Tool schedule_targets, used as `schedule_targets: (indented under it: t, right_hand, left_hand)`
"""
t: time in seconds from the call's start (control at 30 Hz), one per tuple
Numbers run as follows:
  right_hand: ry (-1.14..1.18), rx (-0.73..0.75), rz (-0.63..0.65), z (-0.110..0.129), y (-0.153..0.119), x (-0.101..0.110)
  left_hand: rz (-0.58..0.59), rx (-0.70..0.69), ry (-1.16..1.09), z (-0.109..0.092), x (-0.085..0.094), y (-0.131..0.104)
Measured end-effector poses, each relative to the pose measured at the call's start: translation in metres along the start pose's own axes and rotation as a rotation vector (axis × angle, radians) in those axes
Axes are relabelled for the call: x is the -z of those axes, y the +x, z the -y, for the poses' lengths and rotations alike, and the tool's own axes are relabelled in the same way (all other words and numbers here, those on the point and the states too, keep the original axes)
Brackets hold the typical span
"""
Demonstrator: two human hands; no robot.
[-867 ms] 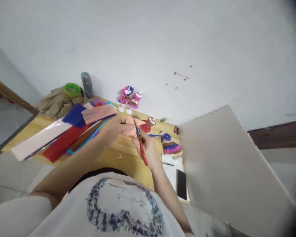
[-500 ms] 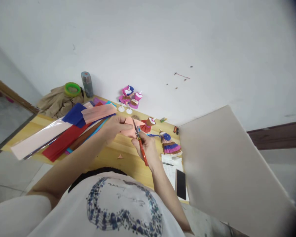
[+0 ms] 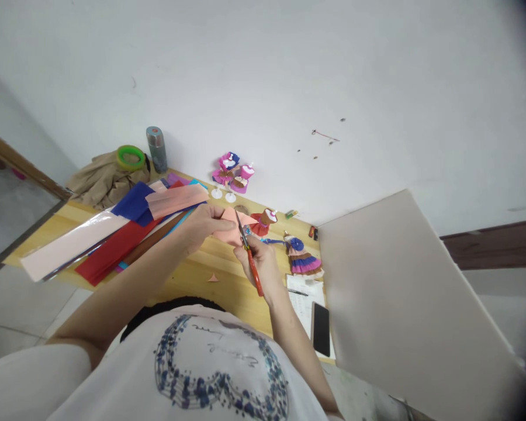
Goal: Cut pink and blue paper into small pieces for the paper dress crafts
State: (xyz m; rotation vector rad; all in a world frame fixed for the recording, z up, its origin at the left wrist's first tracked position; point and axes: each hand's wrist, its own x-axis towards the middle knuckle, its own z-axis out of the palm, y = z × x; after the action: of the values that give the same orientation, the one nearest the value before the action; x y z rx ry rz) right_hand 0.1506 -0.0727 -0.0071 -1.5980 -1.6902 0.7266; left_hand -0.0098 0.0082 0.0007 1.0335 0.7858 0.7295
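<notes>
My left hand [image 3: 205, 225] pinches a piece of peach crepe paper [image 3: 226, 227] between thumb and fingers, above the wooden table. In my right hand [image 3: 263, 260] are scissors [image 3: 252, 266] with red-orange handles. Their blades cross the paper, with a pointed flap of it on the right side of the blades. A small peach scrap [image 3: 213, 278] lies on the table below. Just beyond the scissors stands a small dress-form figure [image 3: 266, 220] with a brown top and red skirt.
Crepe paper strips [image 3: 114, 245] in several colours cover the table's left. Behind them are a thermos [image 3: 156, 151] and a green tape roll [image 3: 130, 158]. A ruffled dress [image 3: 302, 257], a phone [image 3: 320, 328] and a pen [image 3: 298, 292] lie right, beside an upright board [image 3: 403, 304].
The view has shifted very slightly. Both hands, the paper and the scissors keep nearly the same position, with the blades still across the paper.
</notes>
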Motion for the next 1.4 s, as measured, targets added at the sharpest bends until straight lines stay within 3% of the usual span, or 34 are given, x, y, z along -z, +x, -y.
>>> schedule_targets:
  t: [0.4,0.7,0.93,1.4]
  right_hand:
    - [-0.001,-0.023,-0.019,-0.001,-0.001,0.0]
    - [-0.009,-0.023,-0.016,0.002,-0.001,-0.001]
    - [-0.025,-0.009,-0.004,0.002,-0.003,0.0]
    - [0.017,-0.013,0.002,0.003,-0.005,0.001]
  left_hand:
    - [0.118,-0.025,-0.041,0.001,0.005,-0.003]
    - [-0.04,-0.099,-0.018,0.003,0.0,0.0]
    - [-0.09,-0.134,0.059,0.001,-0.007,-0.002]
    - [-0.059,-0.122,0.096,-0.006,-0.015,-0.005]
